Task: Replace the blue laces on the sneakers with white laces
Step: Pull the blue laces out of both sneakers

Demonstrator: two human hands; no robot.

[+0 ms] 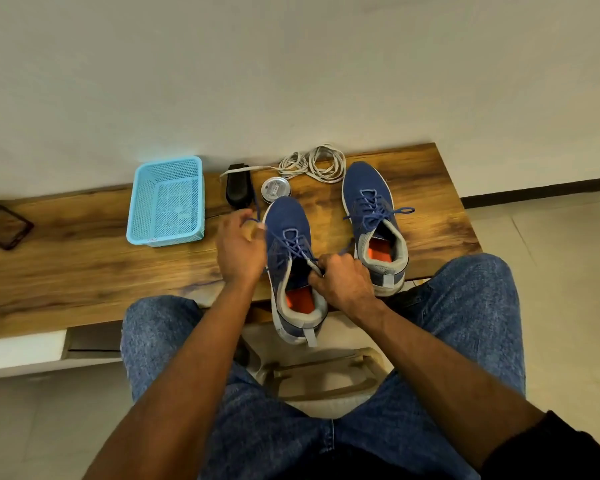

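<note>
Two sneakers (293,258) (373,220) stand side by side on the bench (84,265); laces (314,164) behind them, basket (167,202) to their left.

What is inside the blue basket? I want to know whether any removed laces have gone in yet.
The blue basket holds no laces; only its perforated floor shows. The blue lace is in the near sneaker, pinched by the left hand. The near wall's inner face is out of sight.
</note>
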